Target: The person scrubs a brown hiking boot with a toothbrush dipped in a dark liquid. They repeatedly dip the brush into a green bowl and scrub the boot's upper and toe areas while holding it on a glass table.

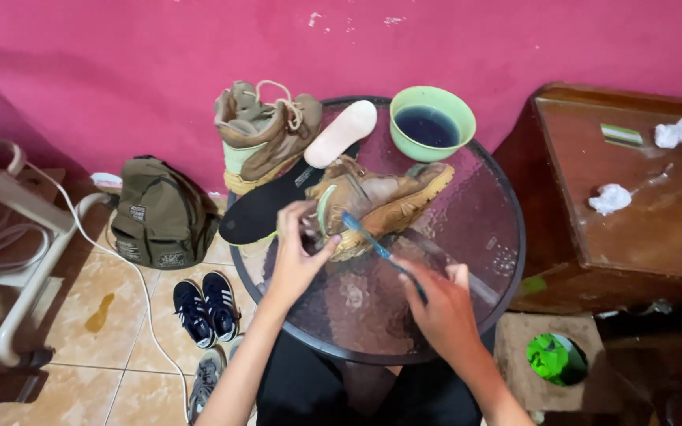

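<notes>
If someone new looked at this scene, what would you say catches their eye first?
Probably the tan boot lying on its side in the middle of the round glass table, steadied by the left hand while the right hand holds a blue toothbrush to it. Behind it, against the pink wall, sits a green bowl of dark liquid.

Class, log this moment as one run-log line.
left hand: holds tan boot | right hand: grip on blue toothbrush | surface: round glass table

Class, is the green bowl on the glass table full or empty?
Partly full: the green bowl stands upright, holding dark liquid below its rim.
</notes>
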